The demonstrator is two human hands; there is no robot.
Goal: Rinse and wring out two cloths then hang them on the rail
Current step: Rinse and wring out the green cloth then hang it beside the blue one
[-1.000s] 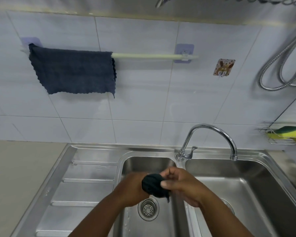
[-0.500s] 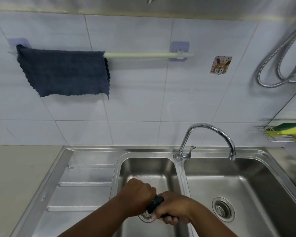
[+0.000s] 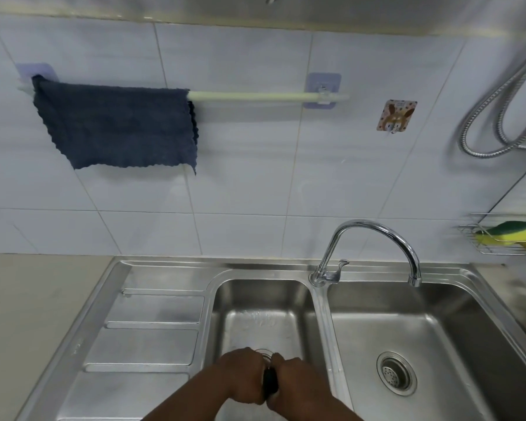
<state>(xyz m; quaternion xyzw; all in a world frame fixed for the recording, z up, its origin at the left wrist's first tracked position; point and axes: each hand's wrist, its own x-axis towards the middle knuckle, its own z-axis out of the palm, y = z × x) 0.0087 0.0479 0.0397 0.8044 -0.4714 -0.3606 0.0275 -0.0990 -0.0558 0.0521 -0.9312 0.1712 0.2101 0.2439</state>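
Both fists clamped on the dark cloth (image 3: 270, 385) – left hand (image 3: 240, 378), right hand (image 3: 296, 382) – over the near left basin (image 3: 255, 302). Bare rail (image 3: 249, 96) far above, slightly right; right hand nearer.

Two bare forearms enter from the bottom edge and converge toward the centre, left forearm rising from lower left, right forearm from lower right. The left hand (image 3: 243, 375) is closed into a fist, back of the hand up, knuckles facing away from the camera. The right hand (image 3: 295, 382) is likewise clenched, its back turned up and slightly to the right. The two fists sit side by side, almost touching, both gripping a dark cloth (image 3: 270, 384), of which only a narrow strip shows between them. Fingers of both hands are curled under and largely hidden.
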